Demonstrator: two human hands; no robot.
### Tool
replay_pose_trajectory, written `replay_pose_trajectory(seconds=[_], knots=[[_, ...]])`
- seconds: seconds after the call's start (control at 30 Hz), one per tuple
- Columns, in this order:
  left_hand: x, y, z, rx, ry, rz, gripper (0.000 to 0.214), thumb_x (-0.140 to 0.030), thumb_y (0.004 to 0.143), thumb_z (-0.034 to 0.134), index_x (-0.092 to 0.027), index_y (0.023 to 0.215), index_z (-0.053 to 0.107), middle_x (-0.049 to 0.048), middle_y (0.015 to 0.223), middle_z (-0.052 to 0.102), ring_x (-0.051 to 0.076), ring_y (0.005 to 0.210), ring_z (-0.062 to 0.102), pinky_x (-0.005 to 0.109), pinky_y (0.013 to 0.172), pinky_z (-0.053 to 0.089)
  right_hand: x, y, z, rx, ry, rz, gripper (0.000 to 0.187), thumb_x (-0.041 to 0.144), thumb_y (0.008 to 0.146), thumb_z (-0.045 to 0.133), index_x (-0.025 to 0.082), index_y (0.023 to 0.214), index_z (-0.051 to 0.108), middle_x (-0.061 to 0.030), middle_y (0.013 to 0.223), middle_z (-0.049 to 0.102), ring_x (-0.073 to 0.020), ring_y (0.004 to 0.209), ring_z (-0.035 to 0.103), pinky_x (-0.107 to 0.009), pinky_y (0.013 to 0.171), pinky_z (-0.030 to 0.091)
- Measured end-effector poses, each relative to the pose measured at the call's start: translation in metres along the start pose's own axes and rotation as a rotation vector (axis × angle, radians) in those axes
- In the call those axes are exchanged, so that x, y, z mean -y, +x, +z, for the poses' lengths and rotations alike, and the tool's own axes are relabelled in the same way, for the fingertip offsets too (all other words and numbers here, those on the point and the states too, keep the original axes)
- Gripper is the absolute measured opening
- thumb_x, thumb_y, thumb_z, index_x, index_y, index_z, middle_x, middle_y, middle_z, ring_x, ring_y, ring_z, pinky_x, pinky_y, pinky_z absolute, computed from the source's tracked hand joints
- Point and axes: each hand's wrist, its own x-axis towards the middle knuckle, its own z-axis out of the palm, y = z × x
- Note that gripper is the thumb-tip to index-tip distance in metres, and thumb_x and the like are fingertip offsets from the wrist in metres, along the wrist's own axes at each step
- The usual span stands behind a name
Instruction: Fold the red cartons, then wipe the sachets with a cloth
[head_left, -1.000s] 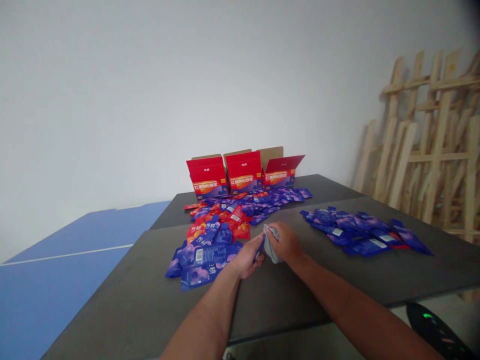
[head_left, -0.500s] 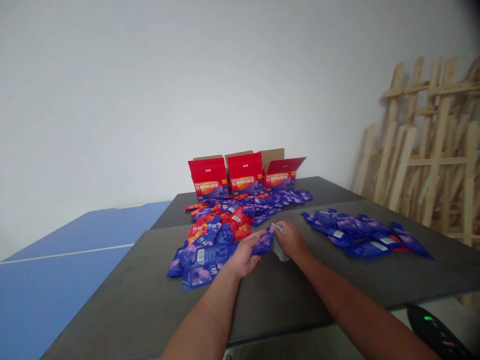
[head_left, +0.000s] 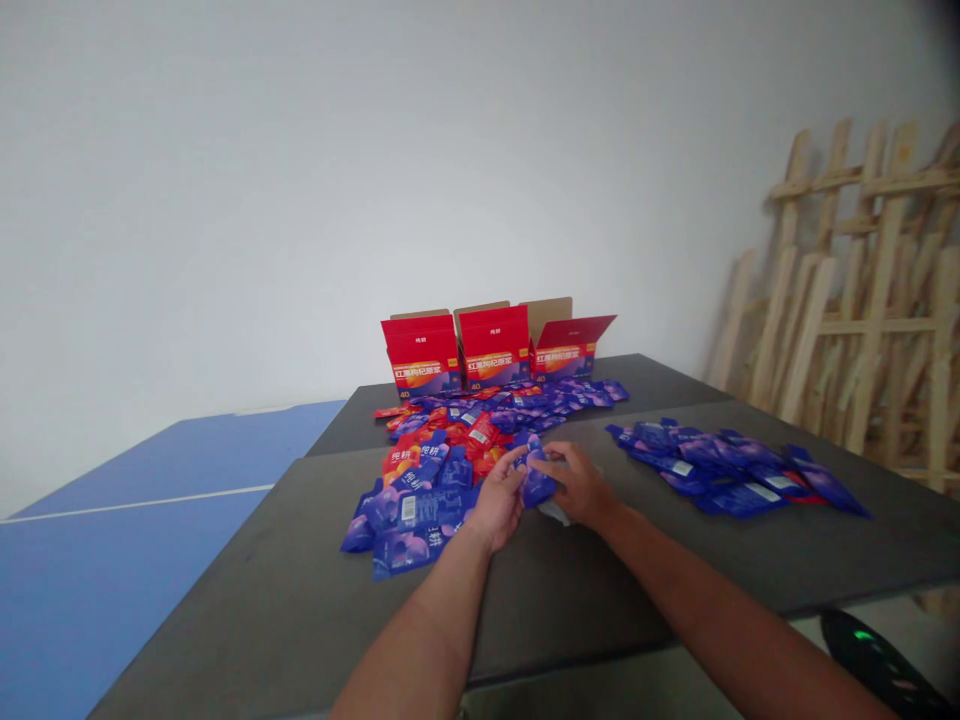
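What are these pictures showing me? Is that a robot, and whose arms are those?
It isn't a robot. Those are a real person's two bare arms. The camera is worn on that person's head, so we see what they see, looking forward and down.

Their left hand and right hand are holding a small purple sachet between them. A grey cloth pokes out just below it.

On the dark grey table lie a big heap of sachets and a smaller heap of sachets. Behind them stand three red cartons with open flaps.
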Motion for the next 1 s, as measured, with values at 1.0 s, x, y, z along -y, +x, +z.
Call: replay_pose_trajectory(seconds=[1.0], knots=[[0.005, -0.002, -0.005, 0.038, 0.261, -0.142, 0.044, -0.041, 0.085, 0.062, -0.016, 0.12, 0.055, 0.0031, 0.091, 0.058, 0.009, 0.066, 0.056, 0.021, 0.06, 0.04, -0.197, -0.067, -0.176, 0.572, -0.545, 0.978, 0.013, 0.009, 0.083, 0.059, 0.011, 0.081, 0.072, -0.0217, 0.093, 0.062, -0.0244, 0.081, 0.065, -0.038, 0.074, 0.042]])
